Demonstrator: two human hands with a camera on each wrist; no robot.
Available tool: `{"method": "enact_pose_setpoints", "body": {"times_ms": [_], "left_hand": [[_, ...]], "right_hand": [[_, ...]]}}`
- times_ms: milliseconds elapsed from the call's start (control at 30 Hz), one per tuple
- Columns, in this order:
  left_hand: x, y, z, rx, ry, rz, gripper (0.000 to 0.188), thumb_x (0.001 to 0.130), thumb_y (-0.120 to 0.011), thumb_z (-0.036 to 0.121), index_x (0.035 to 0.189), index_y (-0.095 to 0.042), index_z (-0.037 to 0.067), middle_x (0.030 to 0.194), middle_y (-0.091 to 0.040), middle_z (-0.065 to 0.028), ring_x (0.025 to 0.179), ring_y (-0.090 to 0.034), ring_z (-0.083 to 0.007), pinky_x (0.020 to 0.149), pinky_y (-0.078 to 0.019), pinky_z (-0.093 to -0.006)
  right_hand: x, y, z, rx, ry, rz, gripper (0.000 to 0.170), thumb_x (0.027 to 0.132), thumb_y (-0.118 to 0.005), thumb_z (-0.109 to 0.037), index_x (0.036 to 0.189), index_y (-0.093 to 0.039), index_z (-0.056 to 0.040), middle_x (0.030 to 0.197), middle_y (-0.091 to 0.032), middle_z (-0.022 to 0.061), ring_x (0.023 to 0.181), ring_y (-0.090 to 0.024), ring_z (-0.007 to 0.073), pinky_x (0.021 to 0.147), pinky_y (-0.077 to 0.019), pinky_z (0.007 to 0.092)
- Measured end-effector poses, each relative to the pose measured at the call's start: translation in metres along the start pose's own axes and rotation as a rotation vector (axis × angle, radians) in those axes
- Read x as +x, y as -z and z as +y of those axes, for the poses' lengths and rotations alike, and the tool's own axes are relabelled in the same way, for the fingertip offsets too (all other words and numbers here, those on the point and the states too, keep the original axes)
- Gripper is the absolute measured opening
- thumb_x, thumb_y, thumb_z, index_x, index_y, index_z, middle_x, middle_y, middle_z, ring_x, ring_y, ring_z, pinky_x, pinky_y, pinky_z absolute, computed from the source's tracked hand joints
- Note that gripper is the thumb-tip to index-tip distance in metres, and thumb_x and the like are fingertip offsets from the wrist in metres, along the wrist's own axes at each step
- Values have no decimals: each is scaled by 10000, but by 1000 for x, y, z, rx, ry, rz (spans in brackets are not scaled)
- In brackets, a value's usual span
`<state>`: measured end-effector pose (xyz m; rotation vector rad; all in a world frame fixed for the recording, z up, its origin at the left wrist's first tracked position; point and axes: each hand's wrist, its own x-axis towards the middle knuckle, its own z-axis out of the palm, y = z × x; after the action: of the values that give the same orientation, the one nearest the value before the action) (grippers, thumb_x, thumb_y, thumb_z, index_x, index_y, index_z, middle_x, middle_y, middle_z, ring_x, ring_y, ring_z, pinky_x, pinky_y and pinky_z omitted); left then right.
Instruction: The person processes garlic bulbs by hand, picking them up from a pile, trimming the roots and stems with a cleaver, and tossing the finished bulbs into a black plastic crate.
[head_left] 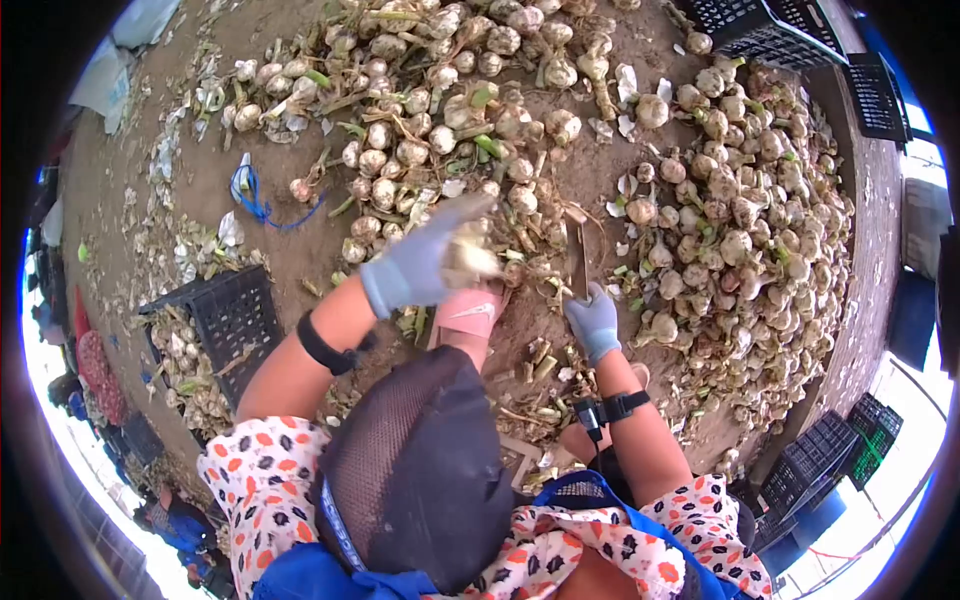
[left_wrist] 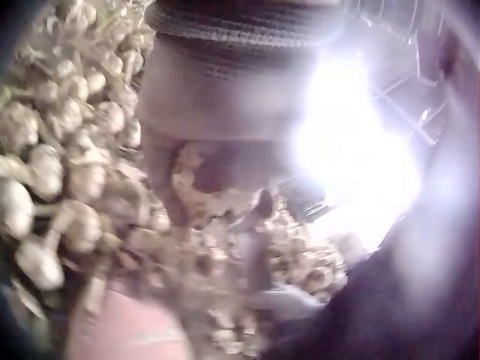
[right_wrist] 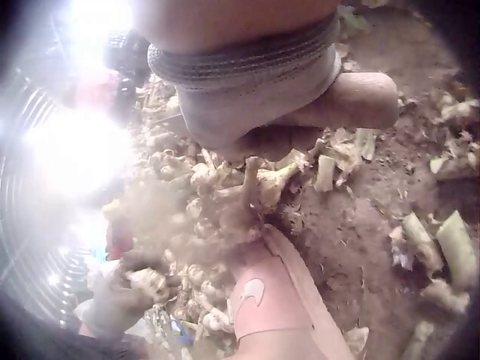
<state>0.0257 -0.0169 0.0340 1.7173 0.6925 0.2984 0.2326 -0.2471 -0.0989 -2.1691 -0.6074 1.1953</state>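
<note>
My left hand (head_left: 412,265) wears a grey glove and holds a garlic bulb (head_left: 470,262), blurred, over the pink sock (head_left: 472,312) on a foot. The same garlic bulb (left_wrist: 196,180) shows under the palm in the left wrist view. In the right hand (head_left: 595,322), also gloved, is a knife; its blade (head_left: 580,255) points away from the body. The rounded end of the knife handle (right_wrist: 367,101) sticks out beyond the glove in the right wrist view, where the left hand (right_wrist: 120,304) appears low at the left.
A large heap of trimmed garlic (head_left: 745,240) lies on the right. Garlic with stems (head_left: 400,150) spreads ahead and to the left. Cut stems (right_wrist: 457,247) litter the soil near the foot. A black crate (head_left: 238,318) stands left, and other crates (head_left: 810,455) stand right. Blue cord (head_left: 258,195) lies on the ground.
</note>
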Motion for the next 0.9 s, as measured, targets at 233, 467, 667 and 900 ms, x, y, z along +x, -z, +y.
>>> {"method": "enact_pose_setpoints", "body": {"times_ms": [233,467,667,900], "left_hand": [[152,13,33,855,117,-273,532,834,-540,85,1346,-401,129,1413,-368,-91,914,-639,-249,765,-539,-336],[147,71,-53,1200,627,-143,640,793,-537,98,1392,-317,145,1436,-287,-160,1112,-544,-353,907,-467,-442],[117,82,-81,1058,507,-24,540,772,-577,92,1302,-483,128,1246,-535,-171,1096,-563,-331,906,-473,-409],[52,16,-38,-792,483,-53,314,889,-594,163,1156,-504,24,963,-641,-98,764,-658,-187,632,-566,-292]], "right_hand": [[-25,-8,-25,96,-2,-94,260,728,-651,-132,965,-623,-28,711,-601,19,616,-517,96,605,-446,256],[-33,-9,-36,51,-19,-174,278,731,-647,-64,1001,-599,-18,728,-571,-40,623,-489,37,573,-422,206],[-19,-20,-27,87,64,-190,166,740,-615,-24,899,-570,-35,678,-536,-34,534,-468,51,477,-397,221],[-21,10,-98,334,81,-112,153,738,-644,-91,873,-591,-45,717,-511,-41,662,-452,59,608,-407,228]]}}
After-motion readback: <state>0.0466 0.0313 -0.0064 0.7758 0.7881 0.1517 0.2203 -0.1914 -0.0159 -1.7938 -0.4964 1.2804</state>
